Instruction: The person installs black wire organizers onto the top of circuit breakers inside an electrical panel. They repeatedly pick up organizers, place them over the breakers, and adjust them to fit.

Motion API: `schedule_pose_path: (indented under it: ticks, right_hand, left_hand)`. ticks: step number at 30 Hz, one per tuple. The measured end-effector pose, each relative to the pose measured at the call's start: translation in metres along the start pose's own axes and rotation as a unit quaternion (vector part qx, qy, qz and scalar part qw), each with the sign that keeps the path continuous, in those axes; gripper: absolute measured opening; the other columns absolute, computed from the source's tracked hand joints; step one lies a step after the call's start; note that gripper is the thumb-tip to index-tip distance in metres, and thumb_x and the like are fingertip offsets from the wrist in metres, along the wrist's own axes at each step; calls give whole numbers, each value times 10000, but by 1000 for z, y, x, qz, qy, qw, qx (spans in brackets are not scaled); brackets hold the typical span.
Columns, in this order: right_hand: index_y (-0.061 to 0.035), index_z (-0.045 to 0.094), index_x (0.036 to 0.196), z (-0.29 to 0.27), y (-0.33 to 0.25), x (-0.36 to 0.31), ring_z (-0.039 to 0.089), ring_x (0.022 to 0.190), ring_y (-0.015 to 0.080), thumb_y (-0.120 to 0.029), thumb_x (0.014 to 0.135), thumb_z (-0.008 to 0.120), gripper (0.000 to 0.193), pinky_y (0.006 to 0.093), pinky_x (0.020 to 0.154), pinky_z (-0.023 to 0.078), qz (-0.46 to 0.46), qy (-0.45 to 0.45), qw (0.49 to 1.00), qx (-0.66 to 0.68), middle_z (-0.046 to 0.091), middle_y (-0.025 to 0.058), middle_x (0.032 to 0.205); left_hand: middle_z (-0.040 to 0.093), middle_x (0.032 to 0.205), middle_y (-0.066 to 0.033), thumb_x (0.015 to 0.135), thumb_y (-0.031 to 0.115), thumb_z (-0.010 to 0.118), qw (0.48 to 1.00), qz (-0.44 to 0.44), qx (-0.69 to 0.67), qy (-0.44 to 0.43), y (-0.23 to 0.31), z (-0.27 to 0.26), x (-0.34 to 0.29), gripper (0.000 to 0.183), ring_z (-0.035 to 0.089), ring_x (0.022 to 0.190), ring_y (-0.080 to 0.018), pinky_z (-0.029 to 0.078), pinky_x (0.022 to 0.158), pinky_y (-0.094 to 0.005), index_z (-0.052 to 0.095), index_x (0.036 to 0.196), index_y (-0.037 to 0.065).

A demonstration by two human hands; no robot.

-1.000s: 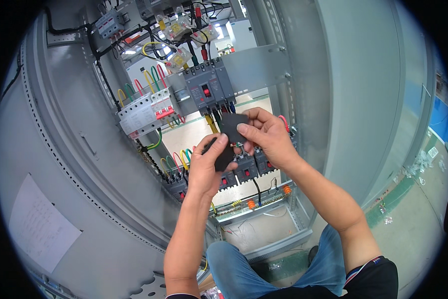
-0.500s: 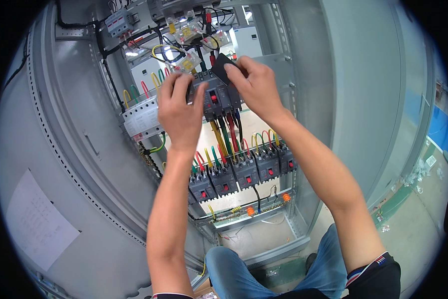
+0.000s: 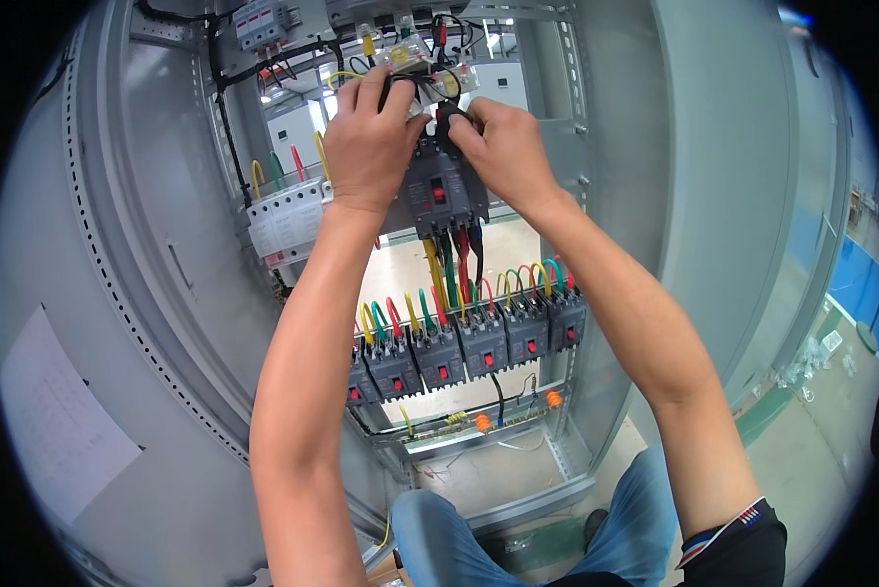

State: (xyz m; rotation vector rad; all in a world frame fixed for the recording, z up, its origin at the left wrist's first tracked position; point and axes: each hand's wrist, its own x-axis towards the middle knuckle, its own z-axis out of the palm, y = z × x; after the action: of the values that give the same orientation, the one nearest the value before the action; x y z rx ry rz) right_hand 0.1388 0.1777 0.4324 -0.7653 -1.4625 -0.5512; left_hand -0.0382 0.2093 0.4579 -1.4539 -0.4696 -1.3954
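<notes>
My left hand [image 3: 371, 147] has its fingers curled over a small clear-covered current transformer [image 3: 415, 106], most of which the hand hides. Pinched in my right hand [image 3: 508, 152] is a flat black plate [image 3: 446, 127], now turned so that little of its face shows. It is at the top end of a large dark grey circuit breaker [image 3: 439, 191] with a red toggle. Two more clear-covered transformers, the upper one [image 3: 405, 54] and the right one [image 3: 454, 80], sit just above the hands among black and yellow wires.
A row of smaller breakers [image 3: 483, 342] with coloured wire loops runs below. A white modular device [image 3: 288, 223] stands left of the big breaker. Grey cabinet walls [image 3: 615, 176] flank both arms. Orange insulators [image 3: 482, 423] sit on a lower rail.
My left hand has moved up from beside the big breaker onto the transformer. The black plate has turned and sits at the breaker's top. The view has shifted slightly.
</notes>
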Motion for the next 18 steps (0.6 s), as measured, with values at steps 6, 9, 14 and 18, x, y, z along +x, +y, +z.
schedule_pose_path:
  ticks: [6,9,14,18]
  right_hand:
    - [22,696,808,22,-19,9,691,773,442,-268,920,658,313,524,716,549,-34,27,998,-48,695,238,780]
    - [26,697,786,23,-24,5,685,765,445,-289,926,643,350,529,711,544,11,4,1000,-16,685,244,761]
    - [43,691,756,20,4,3,660,725,471,-304,930,619,395,542,705,530,90,-20,993,74,655,266,717]
    - [36,700,760,15,2,11,663,731,477,-302,934,621,388,545,718,536,58,-58,996,41,664,268,728]
  left_hand:
    - [676,1280,-21,745,250,877,1000,14,22,12,-4,10,4,413,648,1143,-296,615,797,-386,689,1105,178]
    - [671,1288,-26,743,257,875,999,7,34,3,-5,11,2,420,646,1144,-299,616,800,-385,695,1116,182]
    - [667,1292,-37,722,291,894,1000,-14,24,3,4,13,7,465,643,1145,-301,616,802,-387,702,1131,179]
    - [668,1291,-38,712,303,902,999,-16,26,-10,3,11,11,482,643,1143,-302,615,807,-386,703,1132,174]
